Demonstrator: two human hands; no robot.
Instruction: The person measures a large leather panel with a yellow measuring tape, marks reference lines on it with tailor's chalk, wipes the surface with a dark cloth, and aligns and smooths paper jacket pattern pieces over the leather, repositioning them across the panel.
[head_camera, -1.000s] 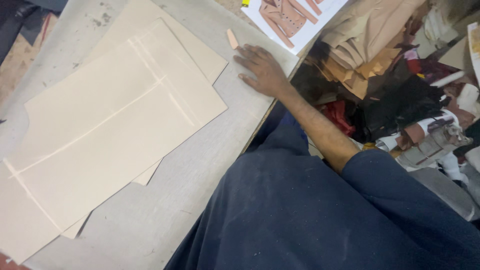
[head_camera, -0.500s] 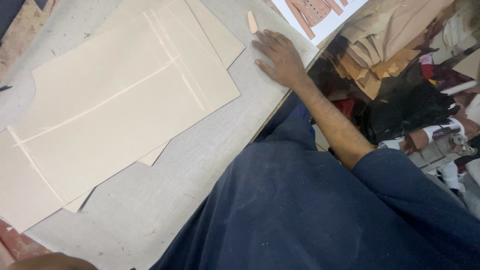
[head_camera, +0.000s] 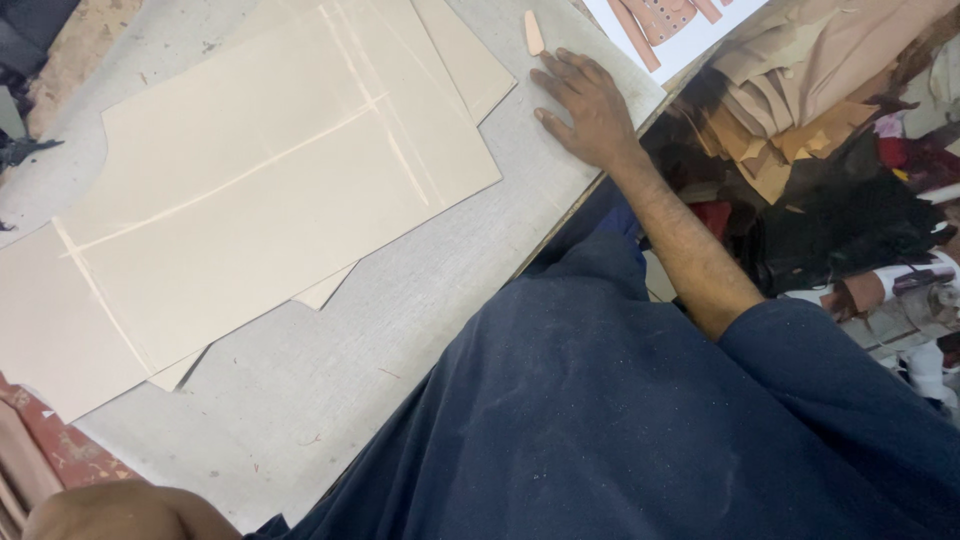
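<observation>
The right hand (head_camera: 590, 110) lay flat, fingers spread, on the grey fabric-covered work table (head_camera: 300, 400) near its right edge, gripping nothing. A small peach-coloured tailor's chalk wedge (head_camera: 534, 32) sat just beyond the fingertips, apart from them. Left of the hand, 2 or more beige card pattern pieces (head_camera: 270, 200) lay overlapped, the top one crossed by pale lines. A white sheet with brown garment drawings (head_camera: 670, 30) rested at the far right corner. Of the left hand (head_camera: 120, 512) only a part showed at the near edge; its grip could not be told. Tan and black leather scraps (head_camera: 800, 130) were heaped beyond the right edge.
</observation>
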